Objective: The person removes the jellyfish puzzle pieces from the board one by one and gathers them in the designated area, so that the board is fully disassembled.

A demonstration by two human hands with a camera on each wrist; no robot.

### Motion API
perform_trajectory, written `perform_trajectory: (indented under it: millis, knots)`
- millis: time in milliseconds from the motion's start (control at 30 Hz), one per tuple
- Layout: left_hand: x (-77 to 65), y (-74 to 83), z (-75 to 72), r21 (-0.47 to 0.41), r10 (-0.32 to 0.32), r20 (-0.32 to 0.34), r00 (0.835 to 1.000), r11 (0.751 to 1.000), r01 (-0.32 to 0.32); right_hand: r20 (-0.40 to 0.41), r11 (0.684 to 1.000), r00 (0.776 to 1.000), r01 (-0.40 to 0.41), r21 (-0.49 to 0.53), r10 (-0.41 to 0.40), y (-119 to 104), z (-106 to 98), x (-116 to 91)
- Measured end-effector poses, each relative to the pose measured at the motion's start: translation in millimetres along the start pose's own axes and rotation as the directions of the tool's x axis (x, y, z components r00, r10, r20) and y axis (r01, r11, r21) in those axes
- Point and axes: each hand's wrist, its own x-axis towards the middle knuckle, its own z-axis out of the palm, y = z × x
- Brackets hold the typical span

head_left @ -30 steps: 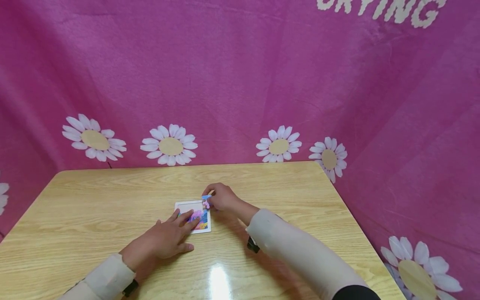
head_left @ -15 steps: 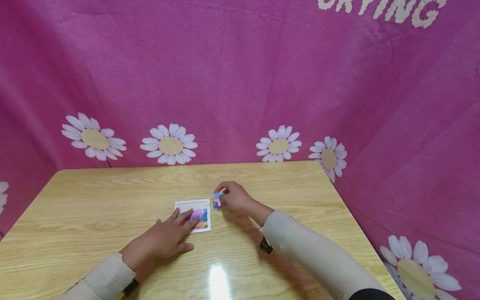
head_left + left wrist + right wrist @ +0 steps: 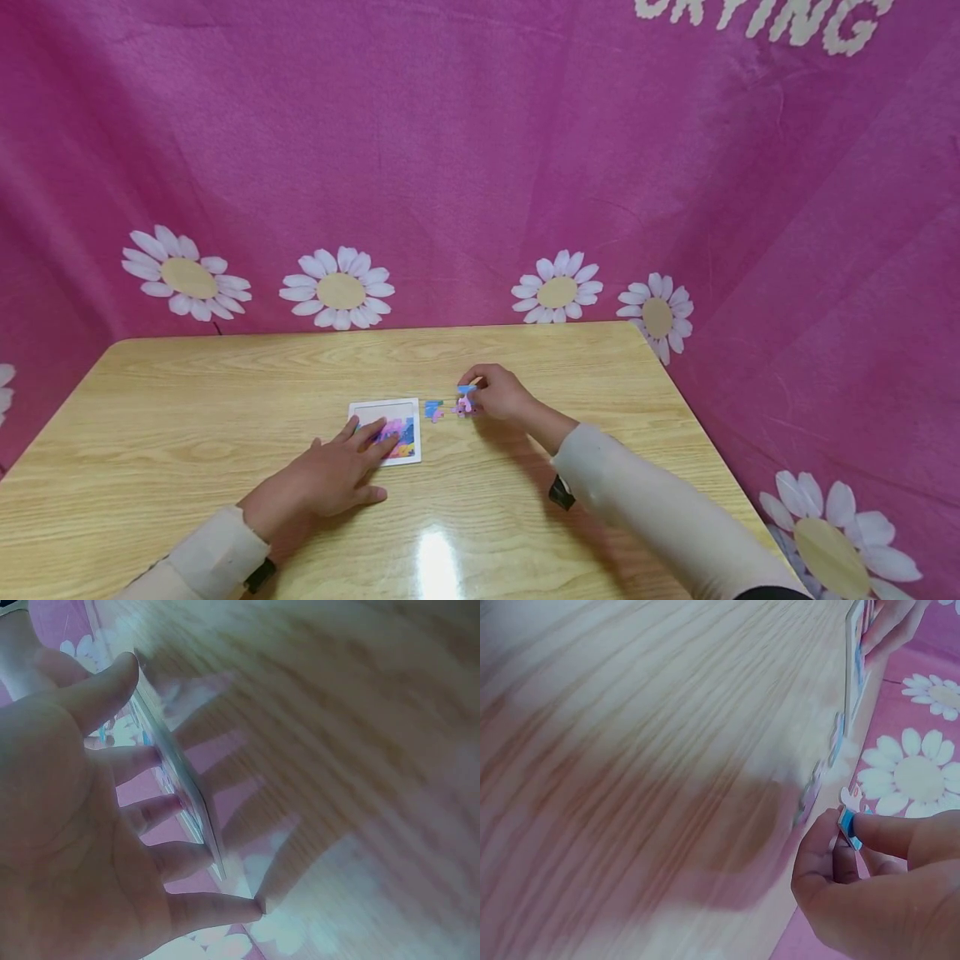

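My left hand [image 3: 337, 473] lies with spread, straight fingers on a white-framed puzzle board [image 3: 384, 403]. Colourful pieces fill the board's lower part, while its upper strip shows bare white. To the right of the board, my right hand [image 3: 501, 394] pinches a blue and pink puzzle piece [image 3: 849, 825] between thumb and fingers. In the head view that piece overlaps another pink piece on the table. A second blue and pink piece [image 3: 433, 410] lies just beside the board's right edge. The left wrist view shows the board [image 3: 187, 791] edge-on under my fingertips.
The wood-grain table [image 3: 225, 392] reaches back to a pink curtain [image 3: 450, 167] printed with white daisies. A bright light reflection [image 3: 437, 558] shows on the tabletop near the front.
My right hand has moved right from the board's upper right corner, pinching a piece. A blue and pink piece beside the board has come into view. The left hand has stayed put.
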Motion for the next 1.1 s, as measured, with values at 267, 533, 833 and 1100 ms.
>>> perform_trajectory:
  millis: [267, 533, 833, 1100]
  knots:
    - [-0.4, 0.3, -0.2, -0.003, -0.004, -0.001, 1.0, 1.0, 0.004, -0.021, 1.0, 1.0, -0.006, -0.03, 0.005, 17, -13, -2]
    - [-1.1, 1.6, -1.8, -0.013, -0.012, 0.007, 1.0, 1.0, 0.012, -0.055, 0.999, 0.998, -0.028, -0.026, 0.026, 27, -21, -6]
    - [-1.6, 2.5, -3.7, -0.023, -0.005, 0.014, 1.0, 1.0, 0.005, -0.081, 0.988, 0.996, 0.016, -0.155, -0.029, 38, -22, -3]
    - [-1.0, 1.8, -3.2, -0.021, -0.007, 0.013, 1.0, 1.0, 0.007, -0.085, 0.981, 0.996, 0.011, -0.195, -0.028, 39, -19, -5]
